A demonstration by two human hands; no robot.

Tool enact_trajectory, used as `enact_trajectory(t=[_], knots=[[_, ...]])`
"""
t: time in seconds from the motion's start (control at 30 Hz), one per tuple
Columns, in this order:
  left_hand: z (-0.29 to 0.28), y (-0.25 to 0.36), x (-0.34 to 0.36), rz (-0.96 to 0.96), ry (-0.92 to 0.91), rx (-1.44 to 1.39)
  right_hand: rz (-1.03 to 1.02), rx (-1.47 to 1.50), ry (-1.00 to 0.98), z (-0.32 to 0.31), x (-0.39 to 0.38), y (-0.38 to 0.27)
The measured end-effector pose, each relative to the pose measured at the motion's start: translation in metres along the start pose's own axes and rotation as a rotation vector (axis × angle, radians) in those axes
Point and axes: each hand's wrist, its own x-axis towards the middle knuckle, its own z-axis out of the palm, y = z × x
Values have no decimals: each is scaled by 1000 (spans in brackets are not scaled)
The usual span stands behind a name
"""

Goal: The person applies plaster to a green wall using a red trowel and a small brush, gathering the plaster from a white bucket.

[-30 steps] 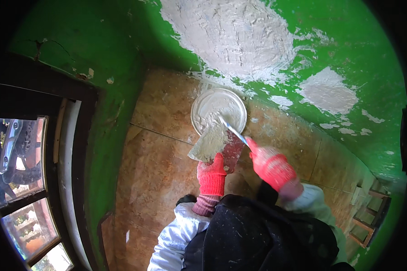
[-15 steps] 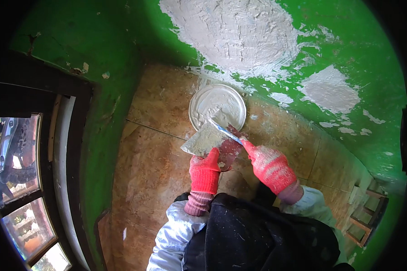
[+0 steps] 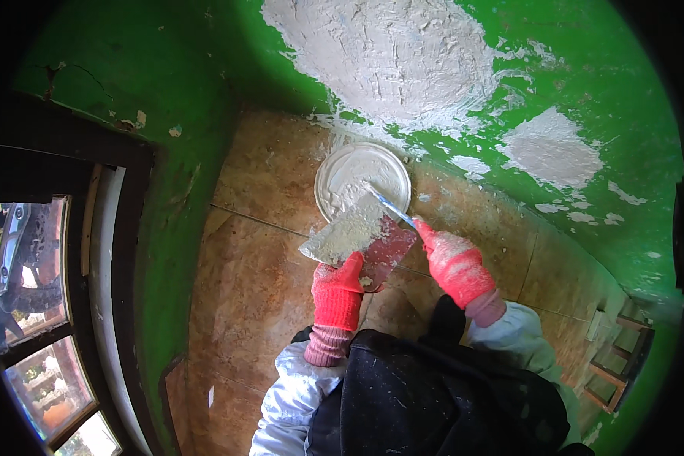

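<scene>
In a red knit glove, my left hand [image 3: 337, 295] is closed on the near edge of a flat reddish plate [image 3: 392, 252], its thumb on top. Pale wet plaster [image 3: 347, 234] coats the plate's left part. My right hand [image 3: 456, 267], gloved alike and smeared with plaster, grips a slim blue-and-white tool [image 3: 392, 209], probably a putty knife seen edge-on. The tool's plaster-covered tip lies at the plate's far edge. Just beyond, a round white bucket [image 3: 321, 179] of plaster stands on the floor, partly overlapped by the plate.
A green wall [image 3: 623, 144] rises ahead and right, with a large plaster patch [image 3: 387, 64] and a smaller one [image 3: 552, 148]. Brown tiles [image 3: 243, 281] cover the floor. To the left is a dark-framed glazed door [image 3: 34, 334]; a wooden frame [image 3: 612, 372] leans at lower right.
My right hand has drawn slightly right, away from the plate, and the tool's tip has shifted right. More of the plate's reddish surface shows. My left hand has moved slightly left.
</scene>
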Motion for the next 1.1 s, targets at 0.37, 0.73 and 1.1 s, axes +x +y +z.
enact_trajectory(t=[0.37, 0.73, 1.1], knots=[[-18, 43, -15, 523, -235, 741, 153, 854, 106, -24, -20, 10], [-14, 15, 12, 995, -304, 1171, -163, 333, 165, -40, -18, 13], [-5, 21, -16, 909, -378, 828, -129, 334, 175, -7, 11, 12]])
